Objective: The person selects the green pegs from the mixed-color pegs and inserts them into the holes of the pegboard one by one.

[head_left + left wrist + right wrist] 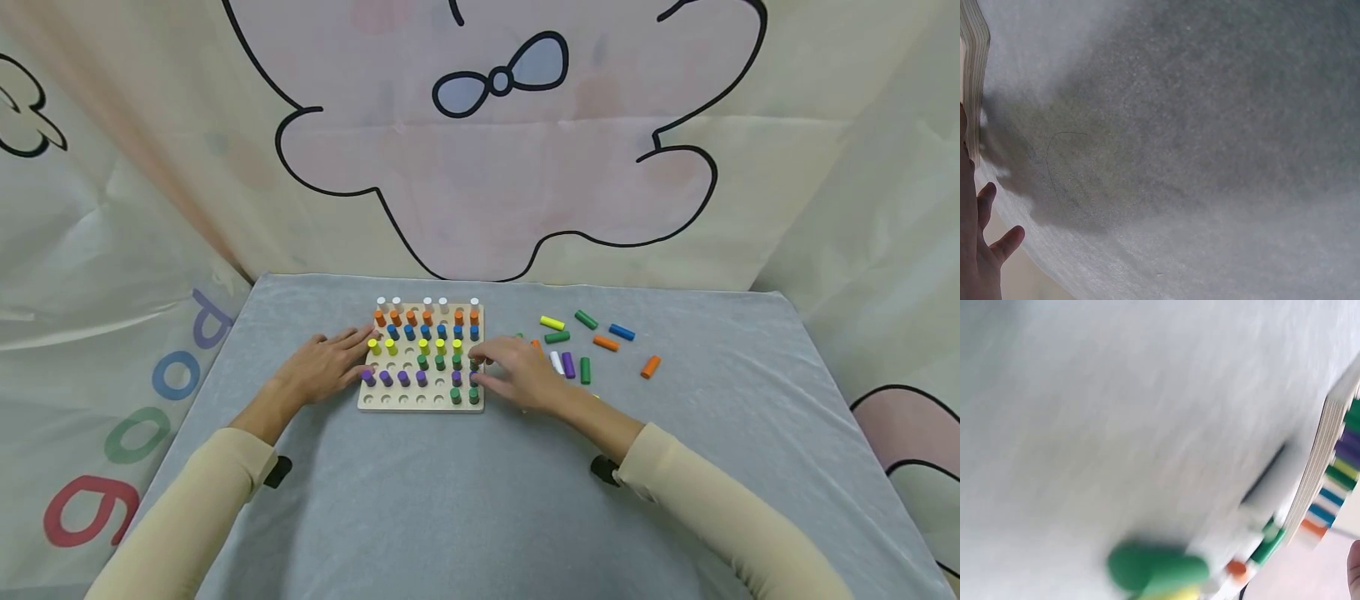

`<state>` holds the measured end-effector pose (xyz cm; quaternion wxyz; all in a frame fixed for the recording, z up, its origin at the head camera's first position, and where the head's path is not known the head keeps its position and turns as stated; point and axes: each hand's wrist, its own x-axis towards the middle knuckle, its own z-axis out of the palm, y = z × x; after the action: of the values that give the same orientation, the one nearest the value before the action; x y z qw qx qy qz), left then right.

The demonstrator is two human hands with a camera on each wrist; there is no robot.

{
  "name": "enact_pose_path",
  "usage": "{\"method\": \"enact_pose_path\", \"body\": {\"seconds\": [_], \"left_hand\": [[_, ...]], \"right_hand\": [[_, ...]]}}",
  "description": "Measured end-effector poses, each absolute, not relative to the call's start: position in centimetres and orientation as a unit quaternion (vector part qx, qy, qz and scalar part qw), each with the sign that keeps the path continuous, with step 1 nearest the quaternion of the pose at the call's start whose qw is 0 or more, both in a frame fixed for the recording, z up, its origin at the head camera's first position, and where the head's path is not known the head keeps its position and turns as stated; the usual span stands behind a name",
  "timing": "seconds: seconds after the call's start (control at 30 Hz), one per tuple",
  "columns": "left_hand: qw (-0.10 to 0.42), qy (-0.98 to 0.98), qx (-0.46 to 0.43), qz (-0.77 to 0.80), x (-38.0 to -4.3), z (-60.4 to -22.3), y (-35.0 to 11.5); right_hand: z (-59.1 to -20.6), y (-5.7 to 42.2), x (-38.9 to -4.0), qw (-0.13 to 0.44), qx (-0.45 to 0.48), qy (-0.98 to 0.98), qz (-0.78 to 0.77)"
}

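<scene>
A pale wooden pegboard [390, 402] lies on the table, with upright rows of white, orange, blue, yellow, green and purple pegs. My left hand [324, 367] rests at its left edge, fingers extended and relaxed; part of that hand [988, 250] also shows in the left wrist view. Over the right edge is my right hand [525, 375], thumb and forefinger reaching to the end pegs around the green row. A green peg [474, 364] shows between those fingertips, and I cannot tell whether they grip it. In the right wrist view a fingertip [1354, 565] appears beside the board edge [1316, 462].
Loose pegs lie right of the board: a yellow peg [552, 322], a blue peg [622, 332], an orange peg [650, 367], a purple peg [567, 365] and several others, some partly behind the right hand. A grey cloth [450, 500] covers the table; a printed curtain [495, 183] hangs behind it.
</scene>
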<state>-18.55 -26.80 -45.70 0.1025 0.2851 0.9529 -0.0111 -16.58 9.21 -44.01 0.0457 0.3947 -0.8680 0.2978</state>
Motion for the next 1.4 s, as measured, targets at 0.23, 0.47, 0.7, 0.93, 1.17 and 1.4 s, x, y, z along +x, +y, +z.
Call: {"method": "enact_pose_path", "body": {"seconds": [0.23, 0.47, 0.7, 0.93, 1.17, 1.4], "left_hand": [[0.104, 0.953, 0.283, -0.013, -18.6, -45.7, -27.0], [0.099, 0.952, 0.289, -0.012, -18.5, -45.8, -26.9], [0.103, 0.954, 0.283, -0.006, -18.5, -45.9, -26.8], [0.098, 0.954, 0.285, -0.003, -18.5, -46.0, -26.9], [0.108, 0.954, 0.281, -0.003, -18.5, -45.9, -26.9], [0.106, 0.954, 0.280, -0.003, -18.5, -46.0, -27.0]], "right_hand": [[-44.3, 13.3, -18.7, 0.076, 0.323, -0.903, 0.272], [-44.7, 17.8, -20.5, 0.096, 0.244, -0.929, 0.259], [-45.8, 21.1, -21.9, 0.108, 0.184, -0.951, 0.225], [-46.8, 22.4, -22.2, 0.099, 0.153, -0.961, 0.209], [-47.4, 23.2, -22.5, 0.108, 0.146, -0.969, 0.169], [-47.8, 23.2, -22.8, 0.102, 0.132, -0.974, 0.154]]}}
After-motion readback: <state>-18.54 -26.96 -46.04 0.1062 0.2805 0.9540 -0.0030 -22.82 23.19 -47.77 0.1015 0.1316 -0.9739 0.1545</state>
